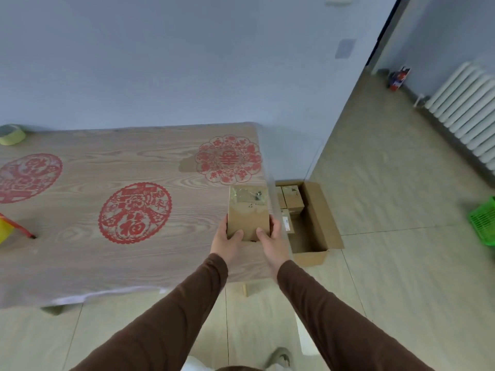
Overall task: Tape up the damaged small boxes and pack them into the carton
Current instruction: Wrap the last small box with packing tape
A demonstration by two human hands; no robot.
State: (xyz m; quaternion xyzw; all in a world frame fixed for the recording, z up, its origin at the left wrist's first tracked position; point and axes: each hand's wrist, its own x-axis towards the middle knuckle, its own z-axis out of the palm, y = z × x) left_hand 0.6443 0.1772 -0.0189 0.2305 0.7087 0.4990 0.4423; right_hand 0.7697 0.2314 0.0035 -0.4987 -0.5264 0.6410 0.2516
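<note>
Both hands, left point(227, 238) and right point(270, 236), grip a box point(247, 210) over the table's point(107, 263) 3 o'clock edge; carton point(318, 210) beyond, partly hidden.

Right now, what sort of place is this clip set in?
Probably a plain room in a home or small office: a table under a wood-grain cloth with red paper-cut designs, a white radiator on the wall, and a tiled floor.

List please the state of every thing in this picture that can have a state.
small box: taped on top, held by both hands near the table's right edge
left hand: grips the box
right hand: grips the box
carton: open on the floor, partly filled with small boxes
tape roll: lying on the table's far left
</note>
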